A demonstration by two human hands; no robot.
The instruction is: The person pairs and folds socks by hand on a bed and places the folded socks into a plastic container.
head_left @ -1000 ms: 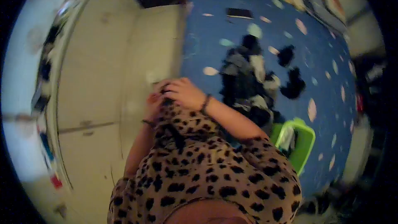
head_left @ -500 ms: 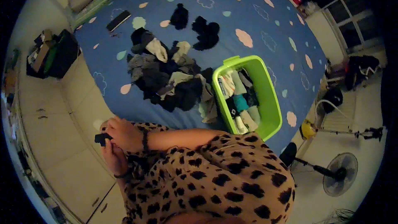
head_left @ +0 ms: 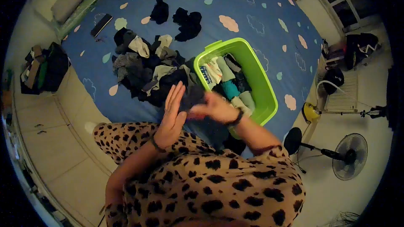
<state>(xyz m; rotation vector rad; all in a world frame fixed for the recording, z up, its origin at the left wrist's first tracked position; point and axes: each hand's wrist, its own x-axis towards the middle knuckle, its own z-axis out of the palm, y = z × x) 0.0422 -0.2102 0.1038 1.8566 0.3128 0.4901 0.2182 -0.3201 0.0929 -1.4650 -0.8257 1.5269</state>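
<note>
Left of centre, the socks (head_left: 130,65) lie heaped, seemingly for easy reach. At centre, the left hand (head_left: 168,122) is open, flat; the blurred right hand's (head_left: 216,108) grip cannot be told. Right, the bin (head_left: 267,101) apparently keeps rolls (head_left: 230,89) neat.

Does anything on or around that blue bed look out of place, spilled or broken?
Nothing looks clearly spilled or broken. The jumbled heap of dark and grey cloth items on the bed looks untidy beside the green bin, where items sit in rows. Two black pieces also lie apart from the heap.
</note>
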